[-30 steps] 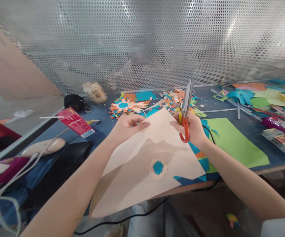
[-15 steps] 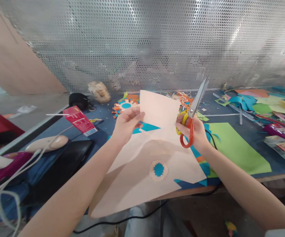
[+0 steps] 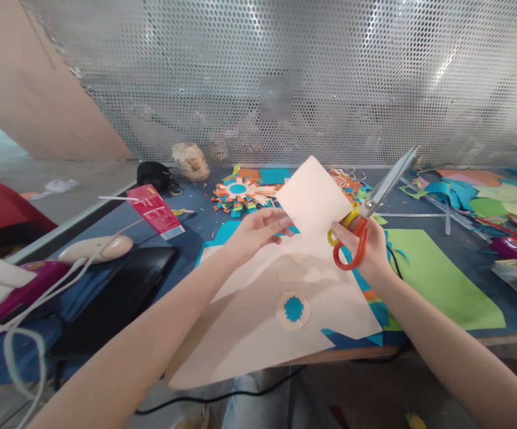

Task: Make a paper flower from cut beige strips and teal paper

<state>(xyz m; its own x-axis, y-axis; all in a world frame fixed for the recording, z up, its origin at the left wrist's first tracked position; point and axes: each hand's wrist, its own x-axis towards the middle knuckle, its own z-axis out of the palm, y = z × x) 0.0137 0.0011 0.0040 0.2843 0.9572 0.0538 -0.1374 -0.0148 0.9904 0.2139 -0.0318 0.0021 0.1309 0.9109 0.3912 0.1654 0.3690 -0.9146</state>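
Pale paper square is held up above the bench, its lower right side pinched in my right hand, whose fingers also close round the orange and yellow handles of the scissors. Half a second ago its top edge sloped gently; now it has turned to a diamond, and the blades lean further right. My left hand is loosely open, fingers half curled by the square's lower left edge; I cannot tell whether they touch it. Below lies a large cream sheet bearing a toothed disc with a blue centre. Behind, the square blocks part of the orange scraps; a layered paper flower sits left of them. Green paper lies to the right. Further left is a red carton with a white straw, its contents hidden.
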